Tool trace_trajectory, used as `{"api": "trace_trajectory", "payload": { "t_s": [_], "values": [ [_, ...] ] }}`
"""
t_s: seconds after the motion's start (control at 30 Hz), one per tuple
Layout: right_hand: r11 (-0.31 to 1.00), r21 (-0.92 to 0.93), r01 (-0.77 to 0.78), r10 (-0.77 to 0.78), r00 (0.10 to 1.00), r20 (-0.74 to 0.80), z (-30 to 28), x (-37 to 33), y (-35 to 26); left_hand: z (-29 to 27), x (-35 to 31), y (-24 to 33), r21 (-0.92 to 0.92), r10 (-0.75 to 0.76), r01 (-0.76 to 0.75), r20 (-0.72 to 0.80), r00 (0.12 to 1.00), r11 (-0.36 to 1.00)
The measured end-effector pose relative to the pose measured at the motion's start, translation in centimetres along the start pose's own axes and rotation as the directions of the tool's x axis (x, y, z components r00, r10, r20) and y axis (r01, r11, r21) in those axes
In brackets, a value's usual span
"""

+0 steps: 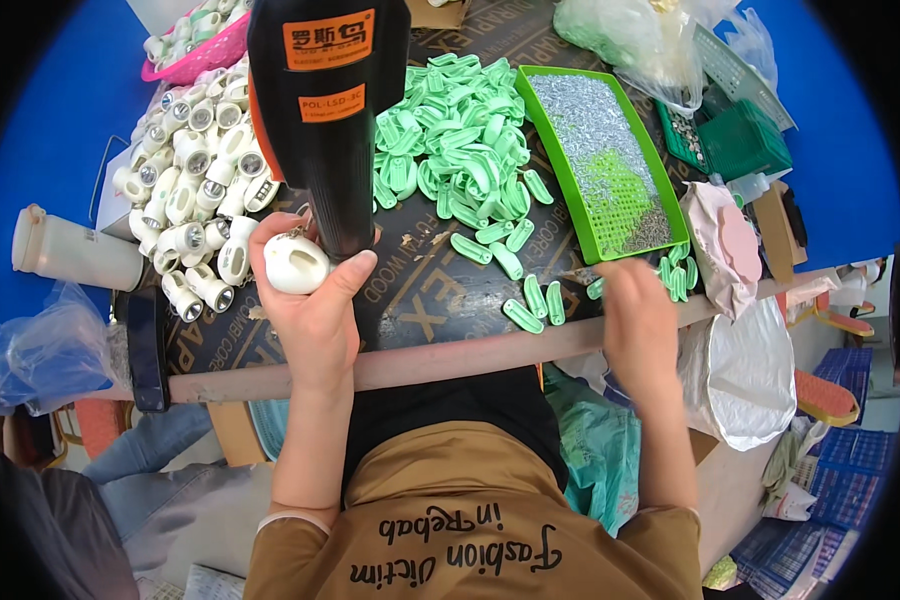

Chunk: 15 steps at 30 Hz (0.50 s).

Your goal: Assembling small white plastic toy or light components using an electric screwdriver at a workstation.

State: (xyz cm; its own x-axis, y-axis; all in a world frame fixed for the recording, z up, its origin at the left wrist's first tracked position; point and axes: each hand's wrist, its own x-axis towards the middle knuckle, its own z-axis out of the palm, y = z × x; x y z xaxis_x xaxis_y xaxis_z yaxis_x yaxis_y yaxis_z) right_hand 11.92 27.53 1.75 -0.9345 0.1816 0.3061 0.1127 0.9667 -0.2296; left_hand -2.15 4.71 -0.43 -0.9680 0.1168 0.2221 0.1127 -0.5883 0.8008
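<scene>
My left hand is closed round a white flashlight body near the front edge of the table. Just above it looms a black power screwdriver with orange labels; its narrow end lies between thumb and fingers, and I cannot tell whether the hand grips it too. My right hand is at the near corner of a bright green tray holding small silvery pieces and darker screws. Motion smears its fingers, so what they hold, if anything, is hidden. Several light green oval plastic parts lie nearby.
A heap of green parts covers the middle back. White flashlights pile up at the left, beside a white lidded cup and a dark phone. Plastic bags and a dark green container stand at the back right.
</scene>
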Motion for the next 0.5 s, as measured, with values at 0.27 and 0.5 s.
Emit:
{"api": "trace_trajectory", "payload": {
  "t_s": [0.27,0.5],
  "values": [
    [0.992,0.04,-0.118,0.115,0.99,0.079,2.9,0.4,-5.5,-0.2,-0.1,0.2,-0.003,-0.001,0.001,0.008,1.0,1.0],
    [1.0,0.024,0.001,-0.001,1.0,0.001,8.0,7.0,-6.2,0.1,0.0,-0.1,0.006,0.016,-0.016,-0.012,1.0,1.0]
  ]
}}
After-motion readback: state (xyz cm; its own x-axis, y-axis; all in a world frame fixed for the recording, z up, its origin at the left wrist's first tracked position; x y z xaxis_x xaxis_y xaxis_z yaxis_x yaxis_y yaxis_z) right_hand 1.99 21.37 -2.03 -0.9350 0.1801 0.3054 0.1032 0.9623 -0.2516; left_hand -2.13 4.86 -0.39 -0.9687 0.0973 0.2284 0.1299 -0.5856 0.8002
